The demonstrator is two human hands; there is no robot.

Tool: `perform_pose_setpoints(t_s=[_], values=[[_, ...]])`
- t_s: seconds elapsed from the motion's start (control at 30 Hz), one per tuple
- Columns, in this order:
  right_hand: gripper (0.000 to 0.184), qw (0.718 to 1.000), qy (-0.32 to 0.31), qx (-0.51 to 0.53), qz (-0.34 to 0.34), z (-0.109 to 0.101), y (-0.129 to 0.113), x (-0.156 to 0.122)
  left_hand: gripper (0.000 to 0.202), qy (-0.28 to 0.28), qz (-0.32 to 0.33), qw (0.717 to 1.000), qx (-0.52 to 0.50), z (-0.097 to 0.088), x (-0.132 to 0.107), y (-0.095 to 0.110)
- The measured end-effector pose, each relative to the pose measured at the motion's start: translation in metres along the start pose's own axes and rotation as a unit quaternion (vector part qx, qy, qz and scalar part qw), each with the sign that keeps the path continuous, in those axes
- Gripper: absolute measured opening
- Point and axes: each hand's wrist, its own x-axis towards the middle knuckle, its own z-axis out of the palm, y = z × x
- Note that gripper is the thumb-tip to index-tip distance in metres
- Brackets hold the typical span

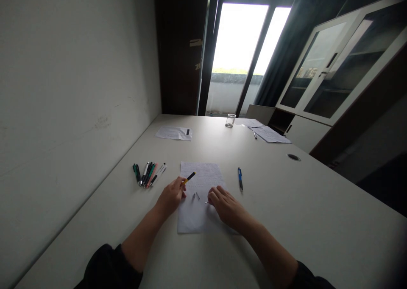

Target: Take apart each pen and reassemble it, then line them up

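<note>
Between the fingers of my left hand (pixel 173 194) is a yellow and black pen barrel (pixel 190 178), tilted up to the right over a sheet of paper (pixel 197 221). My right hand (pixel 224 202) is closed in a pinch above the sheet's right side. From its fingertips pokes a thin pale tip (pixel 206 202), which looks like the end of a pen refill; the remainder is hidden by the hand. Two small metallic pen parts (pixel 193 196) lie on the paper between my hands. Handwriting-like lines cover the sheet's upper half.
Several pens (pixel 148 174) lie in a group to the left. A blue pen (pixel 240 179) rests right of the paper. Farther back are a glass (pixel 230 120), a plastic-covered sheet (pixel 173 133) and stacked papers (pixel 270 134). A wall (pixel 79 89) borders the table's left side.
</note>
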Motion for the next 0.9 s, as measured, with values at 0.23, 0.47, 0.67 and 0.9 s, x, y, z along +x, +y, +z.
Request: perform_pose_setpoints(t_s=[0.23,0.47,0.67,0.9], values=[[0.012,0.990,0.073,0.119,0.032,-0.006,0.010,0.002,0.020,-0.007,0.023,1.000,-0.017,-0.001,-0.002,0.006],[0.015,0.892,0.249,0.328,0.184,-0.006,0.022,0.001,0.019,-0.010,0.061,0.998,-0.030,-0.002,-0.005,0.010],[0.018,0.734,0.332,0.543,0.235,-0.008,0.025,0.004,0.022,-0.046,0.085,0.995,-0.027,-0.001,-0.007,0.009],[0.016,0.692,0.342,0.588,0.242,-0.006,0.026,0.004,0.020,-0.065,0.099,0.993,-0.005,-0.002,-0.008,0.011]])
